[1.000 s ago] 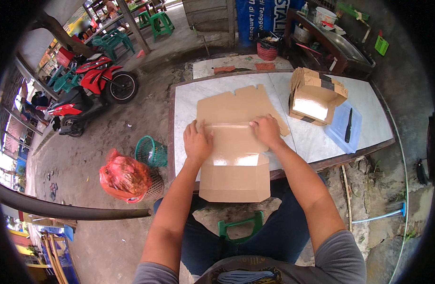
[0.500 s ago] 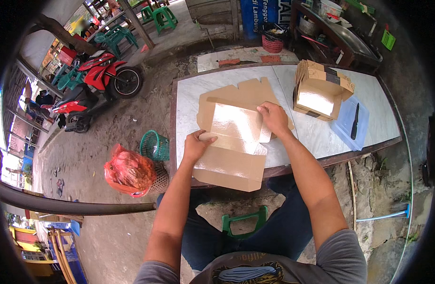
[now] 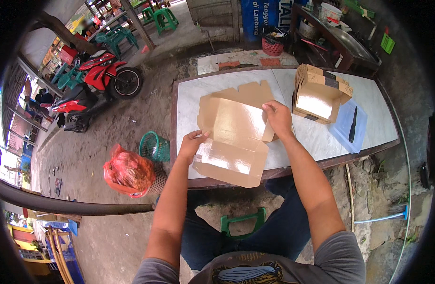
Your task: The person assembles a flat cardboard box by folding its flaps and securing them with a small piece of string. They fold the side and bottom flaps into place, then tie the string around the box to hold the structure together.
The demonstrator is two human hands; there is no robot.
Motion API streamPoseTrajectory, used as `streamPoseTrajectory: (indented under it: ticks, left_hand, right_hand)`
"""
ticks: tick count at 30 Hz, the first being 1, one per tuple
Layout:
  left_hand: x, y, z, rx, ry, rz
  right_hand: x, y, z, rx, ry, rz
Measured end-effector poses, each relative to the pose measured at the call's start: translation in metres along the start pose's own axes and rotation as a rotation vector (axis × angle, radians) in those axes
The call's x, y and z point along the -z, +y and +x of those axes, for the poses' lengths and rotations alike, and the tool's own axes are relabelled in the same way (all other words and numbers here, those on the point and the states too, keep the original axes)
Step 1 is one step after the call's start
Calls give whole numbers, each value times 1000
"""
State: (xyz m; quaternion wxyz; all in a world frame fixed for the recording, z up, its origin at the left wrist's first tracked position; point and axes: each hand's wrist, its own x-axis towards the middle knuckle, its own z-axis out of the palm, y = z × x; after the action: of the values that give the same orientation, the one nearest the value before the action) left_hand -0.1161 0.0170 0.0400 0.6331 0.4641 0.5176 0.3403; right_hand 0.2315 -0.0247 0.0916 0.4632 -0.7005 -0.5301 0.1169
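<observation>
An unfolded cardboard box blank (image 3: 238, 125), brown with a glossy inner face and crease lines, is between my hands over the table. My left hand (image 3: 192, 143) is closed on its left edge, near the crease across the middle. On the far right side, my right hand (image 3: 278, 118) pinches the edge between thumb and fingers. Another flat cardboard piece (image 3: 255, 92) with notched edges shows beneath, lying on the table. The fingers under the blank are partly hidden.
On the marble-topped table (image 3: 331, 146), folded cardboard boxes (image 3: 316, 102) stand nested at the right. A black-handled knife (image 3: 352, 125) rests on a blue translucent plastic container (image 3: 345, 135). Left of the table are a green basket (image 3: 155, 146) and a red plastic bag (image 3: 127, 170).
The upper panel of the blank has shifted and turned slightly, and its shine has moved. My right hand has gone a little right, my left hand slightly left.
</observation>
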Motion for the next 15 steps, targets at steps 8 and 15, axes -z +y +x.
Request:
streamPoseTrajectory:
  ticks: [8, 15]
  left_hand:
    - [8, 21, -47, 75, -211, -305]
    - [-47, 1, -35, -34, 55, 45]
  right_hand:
    - [2, 55, 5, -257, 82, 87]
    - [30, 30, -17, -323, -205, -278]
